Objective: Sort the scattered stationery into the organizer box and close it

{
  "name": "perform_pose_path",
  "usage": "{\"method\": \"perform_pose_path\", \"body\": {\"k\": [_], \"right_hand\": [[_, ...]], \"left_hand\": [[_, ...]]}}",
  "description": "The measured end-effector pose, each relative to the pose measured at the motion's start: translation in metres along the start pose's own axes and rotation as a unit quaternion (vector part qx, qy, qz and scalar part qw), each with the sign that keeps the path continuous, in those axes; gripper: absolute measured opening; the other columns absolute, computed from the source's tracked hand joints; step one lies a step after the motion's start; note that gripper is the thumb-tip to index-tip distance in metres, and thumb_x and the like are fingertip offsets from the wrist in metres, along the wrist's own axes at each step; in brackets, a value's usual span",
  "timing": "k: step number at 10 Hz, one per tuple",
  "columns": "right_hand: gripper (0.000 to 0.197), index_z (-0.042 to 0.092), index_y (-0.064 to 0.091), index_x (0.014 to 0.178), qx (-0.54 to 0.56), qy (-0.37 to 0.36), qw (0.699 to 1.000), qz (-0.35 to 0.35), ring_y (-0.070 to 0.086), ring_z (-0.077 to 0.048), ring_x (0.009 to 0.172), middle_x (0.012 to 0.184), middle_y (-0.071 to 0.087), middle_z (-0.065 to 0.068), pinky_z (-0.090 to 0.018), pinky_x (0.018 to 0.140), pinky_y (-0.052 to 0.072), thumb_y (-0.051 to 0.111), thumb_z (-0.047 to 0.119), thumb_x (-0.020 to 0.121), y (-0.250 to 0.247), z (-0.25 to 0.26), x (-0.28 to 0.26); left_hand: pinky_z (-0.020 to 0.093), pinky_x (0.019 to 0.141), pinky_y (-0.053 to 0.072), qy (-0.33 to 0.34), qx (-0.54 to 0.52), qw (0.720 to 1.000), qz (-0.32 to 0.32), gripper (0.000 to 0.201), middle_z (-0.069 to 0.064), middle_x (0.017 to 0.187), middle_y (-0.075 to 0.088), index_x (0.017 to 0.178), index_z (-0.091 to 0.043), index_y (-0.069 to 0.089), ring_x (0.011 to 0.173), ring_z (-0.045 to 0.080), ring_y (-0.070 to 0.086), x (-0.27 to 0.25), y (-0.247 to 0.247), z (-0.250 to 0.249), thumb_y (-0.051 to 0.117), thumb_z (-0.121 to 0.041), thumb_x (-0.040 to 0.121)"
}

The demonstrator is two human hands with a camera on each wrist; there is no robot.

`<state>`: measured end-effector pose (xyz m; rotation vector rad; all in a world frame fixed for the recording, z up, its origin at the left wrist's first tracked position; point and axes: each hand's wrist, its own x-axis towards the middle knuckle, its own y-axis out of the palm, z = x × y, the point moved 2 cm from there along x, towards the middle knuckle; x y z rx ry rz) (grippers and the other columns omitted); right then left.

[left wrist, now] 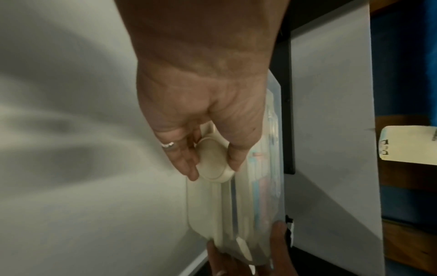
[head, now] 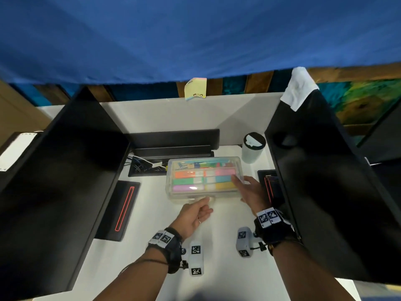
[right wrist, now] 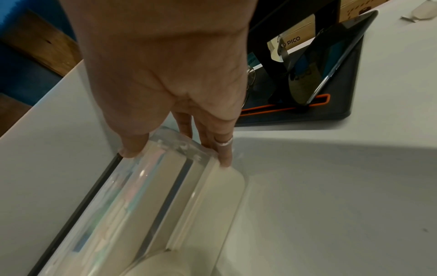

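The organizer box [head: 204, 178] sits on the desk [head: 219, 242] midway between two monitors, one to the left [head: 63, 192], one to the right [head: 338, 192]. Highlighters [head: 204, 181] lie in rows inside it. Behind the box runs a cable tray [head: 147, 167]; behind and to its right stands a lidded cup [head: 252, 149]. The left hand [head: 193, 216] pinches the latch [left wrist: 214, 160] on the box's near side. The right hand [head: 249, 193] holds its right end.
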<state>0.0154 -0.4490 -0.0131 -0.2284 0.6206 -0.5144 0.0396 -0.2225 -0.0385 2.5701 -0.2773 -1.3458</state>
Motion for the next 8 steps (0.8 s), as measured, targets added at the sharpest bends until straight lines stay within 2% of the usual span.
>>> {"method": "perform_pose_path", "body": {"k": [1, 2, 3, 4, 5, 6, 7, 8], "right_hand": [[0.096, 0.024, 0.061, 0.132, -0.010, -0.017, 1.000, 0.000, 0.069, -0.021, 0.100, 0.115, 0.072, -0.001, -0.049, 0.091, 0.060, 0.059, 0.091, 0.063, 0.001, 0.002, -0.005], [0.100, 0.024, 0.058, 0.136, -0.019, -0.025, 0.999, 0.003, 0.069, -0.021, 0.101, 0.118, 0.072, -0.001, -0.050, 0.091, 0.059, 0.055, 0.094, 0.064, 0.002, 0.002, -0.008], [0.100, 0.025, 0.059, 0.136, -0.020, -0.035, 0.999, 0.006, 0.069, -0.022, 0.101, 0.118, 0.072, -0.001, -0.050, 0.090, 0.059, 0.053, 0.095, 0.065, 0.003, 0.001, -0.008], [0.099, 0.024, 0.059, 0.136, -0.016, -0.037, 0.999, 0.008, 0.069, -0.023, 0.101, 0.117, 0.072, -0.002, -0.051, 0.091, 0.059, 0.054, 0.094, 0.066, 0.003, 0.001, -0.009], [0.095, 0.021, 0.059, 0.135, -0.006, -0.044, 0.999, 0.013, 0.069, -0.022, 0.103, 0.118, 0.072, -0.004, -0.048, 0.094, 0.057, 0.056, 0.090, 0.069, 0.003, 0.001, -0.009], [0.094, 0.021, 0.058, 0.137, -0.006, -0.043, 0.999, 0.014, 0.068, -0.021, 0.105, 0.119, 0.071, -0.003, -0.046, 0.095, 0.057, 0.057, 0.088, 0.072, 0.003, 0.000, -0.010], [0.092, 0.020, 0.056, 0.138, -0.006, -0.044, 0.999, 0.015, 0.067, -0.021, 0.106, 0.120, 0.070, -0.003, -0.046, 0.096, 0.056, 0.057, 0.086, 0.075, 0.003, 0.000, -0.009], [0.083, 0.020, 0.055, 0.139, -0.011, -0.052, 0.998, 0.015, 0.066, -0.021, 0.107, 0.121, 0.070, -0.003, -0.046, 0.097, 0.055, 0.057, 0.080, 0.083, 0.004, 0.002, -0.007]], "left_hand": [[0.041, 0.100, 0.057, -0.009, -0.047, 0.999, 0.003, 0.028, 0.007, 0.092, 0.067, 0.109, -0.005, 0.070, 0.097, 0.028, 0.075, 0.004, -0.005, 0.012, 0.075, -0.028, 0.095], [0.042, 0.097, 0.057, -0.019, -0.097, 0.995, 0.015, 0.027, 0.003, 0.081, 0.062, 0.100, -0.010, 0.065, 0.098, 0.030, 0.073, 0.001, 0.000, 0.018, 0.063, -0.037, 0.103], [0.042, 0.095, 0.057, -0.033, -0.150, 0.988, 0.013, 0.040, 0.003, 0.073, 0.057, 0.092, -0.011, 0.063, 0.089, 0.029, 0.072, -0.006, 0.011, 0.018, 0.048, -0.044, 0.109], [0.039, 0.081, 0.059, -0.067, -0.195, 0.978, -0.005, 0.062, 0.006, 0.070, 0.055, 0.093, -0.001, 0.064, 0.077, 0.028, 0.068, -0.006, 0.018, 0.021, 0.037, -0.054, 0.109], [0.036, 0.072, 0.058, -0.079, -0.224, 0.971, -0.020, 0.072, 0.006, 0.062, 0.053, 0.088, 0.001, 0.065, 0.066, 0.025, 0.062, -0.001, 0.023, 0.024, 0.036, -0.063, 0.106], [0.035, 0.071, 0.056, -0.078, -0.226, 0.970, -0.035, 0.077, 0.005, 0.057, 0.050, 0.087, 0.002, 0.066, 0.060, 0.022, 0.056, -0.001, 0.028, 0.027, 0.036, -0.066, 0.104], [0.036, 0.071, 0.057, -0.072, -0.236, 0.969, -0.032, 0.079, 0.007, 0.069, 0.052, 0.093, 0.004, 0.068, 0.058, 0.022, 0.056, 0.004, 0.029, 0.028, 0.035, -0.067, 0.104], [0.034, 0.067, 0.057, -0.082, -0.188, 0.979, -0.010, 0.077, 0.008, 0.070, 0.059, 0.095, 0.002, 0.067, 0.061, 0.023, 0.059, 0.002, 0.018, 0.025, 0.030, -0.064, 0.107]]}}
